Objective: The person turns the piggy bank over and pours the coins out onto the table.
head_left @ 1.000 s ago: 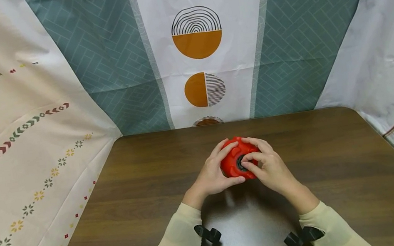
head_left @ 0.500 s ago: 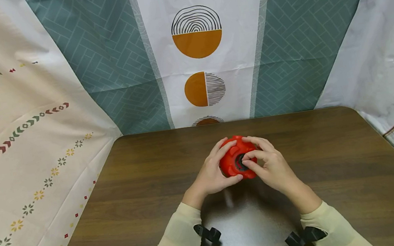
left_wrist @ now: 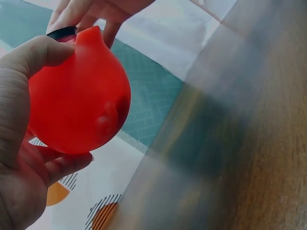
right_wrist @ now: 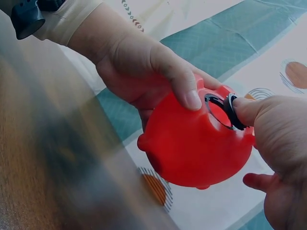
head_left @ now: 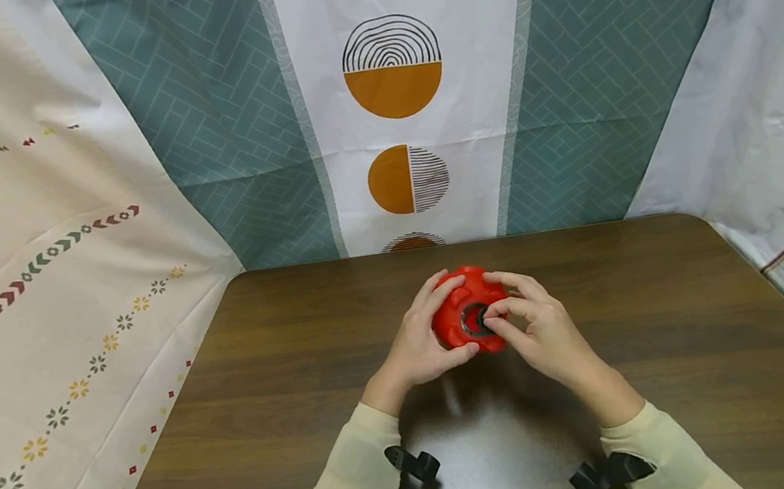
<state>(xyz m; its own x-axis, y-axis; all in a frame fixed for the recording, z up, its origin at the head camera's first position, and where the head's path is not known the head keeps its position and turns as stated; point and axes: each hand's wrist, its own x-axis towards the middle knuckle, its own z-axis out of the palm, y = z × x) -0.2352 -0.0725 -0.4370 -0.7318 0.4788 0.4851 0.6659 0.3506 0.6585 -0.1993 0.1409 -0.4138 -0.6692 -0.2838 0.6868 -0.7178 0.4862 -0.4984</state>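
Observation:
A red, hollow-looking ball (head_left: 454,302) with rounded knobs is held above the table. My left hand (head_left: 414,350) grips its left side, thumb near the top and fingers curled beneath and behind. On the face towards me is a round opening with a dark rim (right_wrist: 211,101). My right hand (head_left: 552,339) pinches a small black ring-like cap (right_wrist: 232,113) between thumb and fingertips. In the right wrist view the cap is tilted at the edge of the opening, and red shows inside the hole. The left wrist view shows the ball's smooth red side (left_wrist: 81,100).
A brown wooden table (head_left: 275,428) lies under both hands. Patterned cloths hang around it: a green and white one (head_left: 233,133) behind, a cream one (head_left: 66,282) at left and a whitish one (head_left: 778,98) at right. Black wrist cameras (head_left: 423,466) are strapped on.
The opening, mostly dark a second ago, now shows red inside as the black cap tilts out to its right edge. The ball has shifted slightly left and away.

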